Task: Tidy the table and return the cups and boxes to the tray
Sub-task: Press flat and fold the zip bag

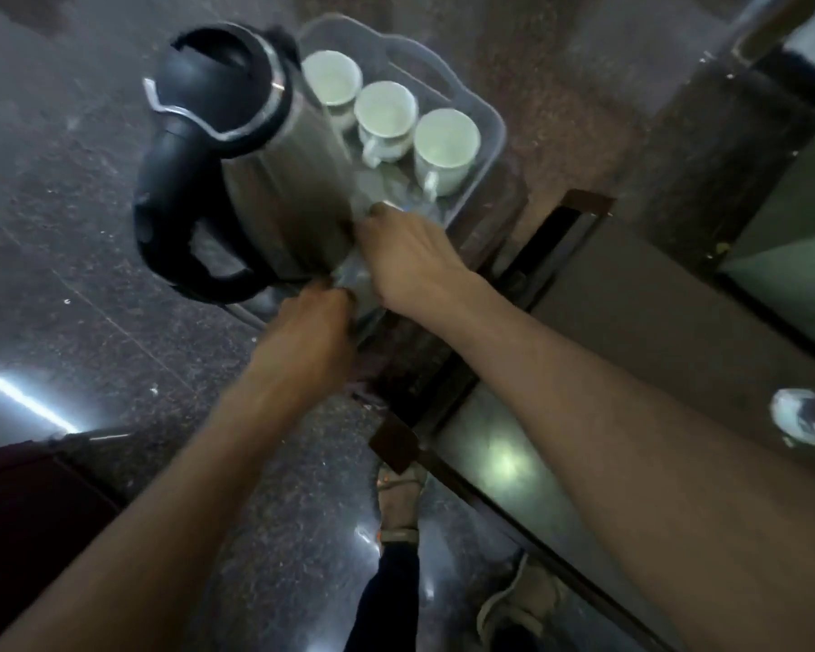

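A clear plastic tray (pixel 492 127) holds three white cups in a row: cup one (pixel 332 77), cup two (pixel 386 110) and cup three (pixel 445 138), all upright and empty. A steel kettle (pixel 274 171) with a black lid and handle stands in the tray's left half. My left hand (pixel 302 341) is curled around the tray's near edge below the kettle. My right hand (pixel 410 261) grips the same near end, its fingers reaching over the rim towards the cups. The picture is blurred, and the tray's floor under my fingers is hard to read. No boxes show.
A low table (pixel 514 454) with a dark wood frame and a glossy top runs from under the tray to the lower right. A sandalled foot (pixel 396 487) and a shoe (pixel 518 600) stand on the speckled stone floor. Another person's shoe (pixel 805 416) is at the right edge.
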`<state>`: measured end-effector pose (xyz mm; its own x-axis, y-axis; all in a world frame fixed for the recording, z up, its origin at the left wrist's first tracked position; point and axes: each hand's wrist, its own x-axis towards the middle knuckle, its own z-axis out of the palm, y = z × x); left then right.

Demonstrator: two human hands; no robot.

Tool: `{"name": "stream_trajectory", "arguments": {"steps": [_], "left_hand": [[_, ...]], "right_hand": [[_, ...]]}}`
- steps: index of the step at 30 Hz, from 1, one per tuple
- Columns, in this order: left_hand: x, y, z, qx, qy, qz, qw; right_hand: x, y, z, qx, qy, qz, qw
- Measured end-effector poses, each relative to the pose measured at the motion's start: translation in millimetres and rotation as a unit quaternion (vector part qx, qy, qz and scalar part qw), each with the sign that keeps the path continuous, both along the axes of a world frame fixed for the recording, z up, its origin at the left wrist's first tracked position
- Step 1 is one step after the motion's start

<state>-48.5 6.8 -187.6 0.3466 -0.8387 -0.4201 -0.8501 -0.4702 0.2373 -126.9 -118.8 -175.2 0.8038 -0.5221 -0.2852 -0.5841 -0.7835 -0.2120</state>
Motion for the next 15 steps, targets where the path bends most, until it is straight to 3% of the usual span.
{"name": "stream_trajectory", "arguments": {"steps": [4, 7, 11, 15], "left_hand": [[-11, -3, 26, -0.094, -0.038, 0.040, 0.994], [-51, -1, 46, -0.134, 0.007, 0.073, 0.988], [-159, 5, 52, -0.124, 0.056, -0.026, 0.990], [-278, 10, 17, -0.032, 0.160, -0.150, 0.975]], "right_hand": [[-45, 24, 21, -0.044, -0.137, -0.082, 0.986], [-119, 61, 18, -0.036, -0.202, -0.170, 0.964], [-257, 110, -5, 0.044, -0.118, -0.318, 0.940], [-402, 144, -15, 0.033, -0.026, -0.468, 0.883]]}}
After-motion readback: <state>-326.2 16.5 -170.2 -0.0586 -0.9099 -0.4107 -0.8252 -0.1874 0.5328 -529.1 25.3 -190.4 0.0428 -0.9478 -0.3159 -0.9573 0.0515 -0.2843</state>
